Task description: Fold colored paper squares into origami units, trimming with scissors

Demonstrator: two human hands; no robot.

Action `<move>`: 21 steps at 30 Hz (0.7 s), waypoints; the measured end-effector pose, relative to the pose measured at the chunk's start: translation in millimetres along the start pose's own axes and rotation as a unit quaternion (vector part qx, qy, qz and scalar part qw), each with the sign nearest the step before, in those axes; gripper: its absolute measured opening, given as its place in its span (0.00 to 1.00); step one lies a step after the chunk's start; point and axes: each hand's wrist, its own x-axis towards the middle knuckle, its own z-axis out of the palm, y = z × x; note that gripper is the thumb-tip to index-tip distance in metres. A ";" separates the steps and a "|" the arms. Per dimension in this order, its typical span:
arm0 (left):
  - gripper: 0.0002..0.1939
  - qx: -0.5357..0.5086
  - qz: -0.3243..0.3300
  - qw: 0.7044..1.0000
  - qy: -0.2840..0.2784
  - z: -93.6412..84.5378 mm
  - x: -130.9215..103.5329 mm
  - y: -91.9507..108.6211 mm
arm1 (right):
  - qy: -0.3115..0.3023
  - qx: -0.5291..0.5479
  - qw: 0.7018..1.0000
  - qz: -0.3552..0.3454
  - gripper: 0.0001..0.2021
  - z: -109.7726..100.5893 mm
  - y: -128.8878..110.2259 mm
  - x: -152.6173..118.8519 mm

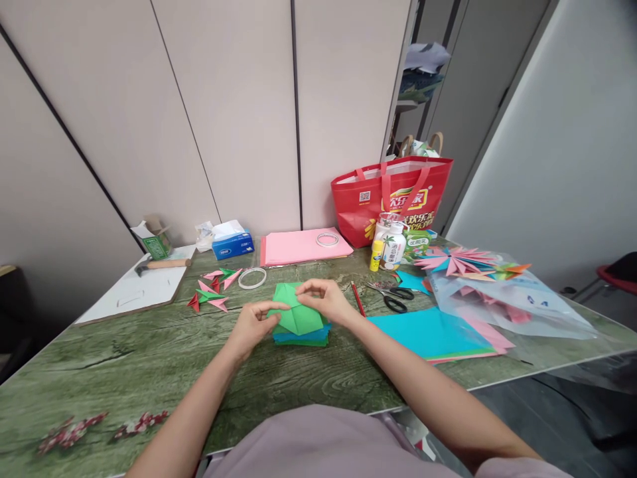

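green paper between pinched left fingers and pinched right fingers, white tissue in blue box

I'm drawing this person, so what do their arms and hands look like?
The left hand and right hand wear no gloves. Both forearms are bare, with no watch or bracelet visible. A greyish-mauve sleeve shows on the right, matching the top.
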 end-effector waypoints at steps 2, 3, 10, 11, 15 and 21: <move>0.18 -0.020 0.008 0.999 0.034 -0.1 0.5 0.1 | -0.016 -0.021 1.000 -0.002 0.08 0.9 4.2 -0.1; 0.20 -0.032 0.015 0.998 0.050 0.2 0.6 0.1 | -0.013 -0.022 1.000 0.003 0.08 1.5 5.9 -0.2; 0.24 -0.105 0.010 0.994 -0.006 7.4 0.5 -9.7 | 0.046 0.021 0.998 0.042 0.10 5.4 8.4 -0.4; 0.24 -0.115 0.000 0.993 -0.002 7.7 1.0 -12.1 | 0.041 0.009 0.998 0.037 0.10 5.4 8.2 -0.2; 0.22 -0.154 -0.019 0.987 0.035 5.8 4.0 -16.2 | 0.014 -0.062 0.998 -0.015 0.13 4.6 7.8 -0.6; 0.20 -0.256 -0.016 0.965 0.055 3.9 4.9 -8.1 | -0.092 -0.059 0.993 -0.054 0.24 5.5 3.8 -7.3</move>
